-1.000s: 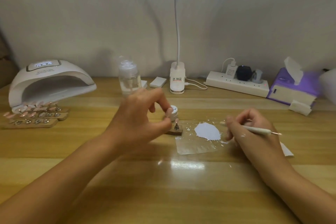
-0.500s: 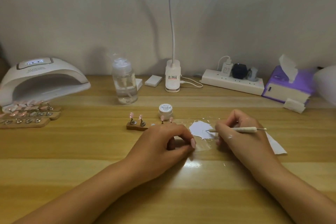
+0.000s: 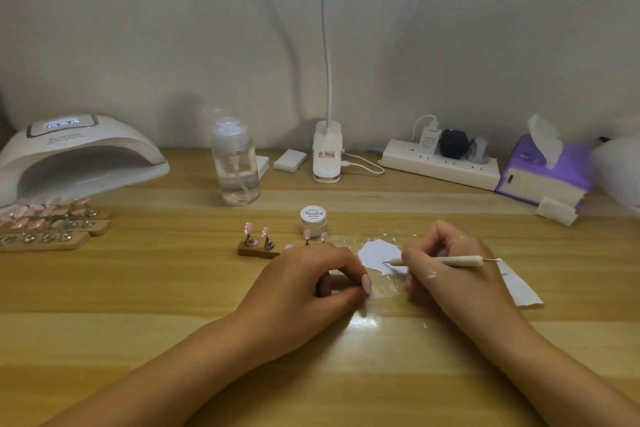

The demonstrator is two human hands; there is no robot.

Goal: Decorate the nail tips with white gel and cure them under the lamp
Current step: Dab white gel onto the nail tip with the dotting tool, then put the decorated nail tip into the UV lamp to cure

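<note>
Left grip (image 3: pixel 304 282) curled, knuckles up; right grip (image 3: pixel 450 276) pen-style around thin tool (image 3: pixel 462 260).

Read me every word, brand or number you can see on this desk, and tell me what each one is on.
"Painted": lid of the gel jar; the smaller print under it is too small to read.
"SUN": top of the nail lamp; the letters after it are blurred, and its lit display is unreadable.
Desk lamp base: red label, blurred.
Charger: print too small to read.
</note>
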